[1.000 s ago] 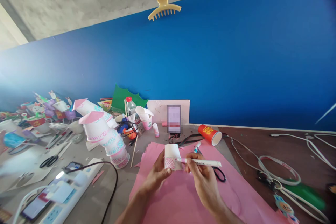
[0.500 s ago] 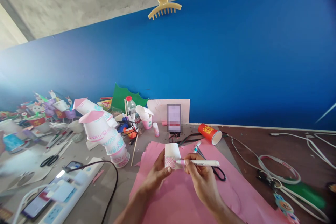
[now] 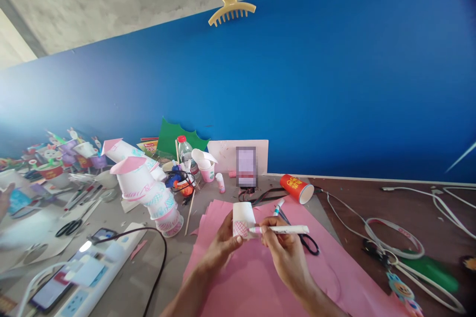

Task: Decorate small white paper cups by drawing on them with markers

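Observation:
A white paper cup (image 3: 243, 212) with pink crosshatch lines near its lower part is gripped by my left hand (image 3: 223, 237), thumb in front. My right hand (image 3: 284, 247) pinches a white marker (image 3: 288, 230), held nearly level, its pink end at the cup's lower right side. Whether the tip touches the cup is too small to tell. Pink paper sheets (image 3: 238, 282) lie beneath both hands. Behind my right hand rest black-handled scissors (image 3: 310, 245) and another marker (image 3: 278, 207) with a teal band.
At left leans a tower of decorated paper cups (image 3: 159, 203), near a power strip (image 3: 85, 285) and a phone (image 3: 52, 287). A red paper cup (image 3: 295, 188) lies on its side behind the sheets. White cables (image 3: 394, 242) and a keychain (image 3: 401, 287) are at right. Another person's hand (image 3: 4, 200) shows far left.
The view has shifted very slightly. My hands keep nearly the same pose on the cup and marker. At the far left, the other person's hand has come further into view.

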Tool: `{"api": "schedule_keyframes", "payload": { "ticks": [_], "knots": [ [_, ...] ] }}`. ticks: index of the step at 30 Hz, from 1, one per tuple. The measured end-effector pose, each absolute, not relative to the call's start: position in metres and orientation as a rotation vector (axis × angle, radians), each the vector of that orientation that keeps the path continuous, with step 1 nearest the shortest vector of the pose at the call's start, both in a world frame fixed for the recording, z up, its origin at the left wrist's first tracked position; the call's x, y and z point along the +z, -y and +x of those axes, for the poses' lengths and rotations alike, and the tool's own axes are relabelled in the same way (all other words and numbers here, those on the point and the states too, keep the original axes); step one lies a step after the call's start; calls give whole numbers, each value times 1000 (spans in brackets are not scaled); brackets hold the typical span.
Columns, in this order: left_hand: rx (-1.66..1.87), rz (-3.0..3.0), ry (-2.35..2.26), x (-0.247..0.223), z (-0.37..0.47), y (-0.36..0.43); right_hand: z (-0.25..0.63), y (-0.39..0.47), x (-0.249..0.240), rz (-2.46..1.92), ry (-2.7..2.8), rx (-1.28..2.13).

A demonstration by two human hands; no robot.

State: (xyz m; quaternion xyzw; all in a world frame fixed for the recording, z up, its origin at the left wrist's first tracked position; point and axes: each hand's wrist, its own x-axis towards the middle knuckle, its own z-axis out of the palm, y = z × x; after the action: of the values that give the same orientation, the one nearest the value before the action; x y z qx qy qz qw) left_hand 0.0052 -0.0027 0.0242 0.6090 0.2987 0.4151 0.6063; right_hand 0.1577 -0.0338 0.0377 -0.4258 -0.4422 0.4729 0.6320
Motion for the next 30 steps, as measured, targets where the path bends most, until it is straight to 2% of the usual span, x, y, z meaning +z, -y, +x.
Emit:
{"api": "schedule_keyframes", "payload": {
  "ticks": [30],
  "knots": [
    [995, 1250, -571, 12, 1, -1, 159, 33, 36, -1051, 1122, 1037]
  ]
}}
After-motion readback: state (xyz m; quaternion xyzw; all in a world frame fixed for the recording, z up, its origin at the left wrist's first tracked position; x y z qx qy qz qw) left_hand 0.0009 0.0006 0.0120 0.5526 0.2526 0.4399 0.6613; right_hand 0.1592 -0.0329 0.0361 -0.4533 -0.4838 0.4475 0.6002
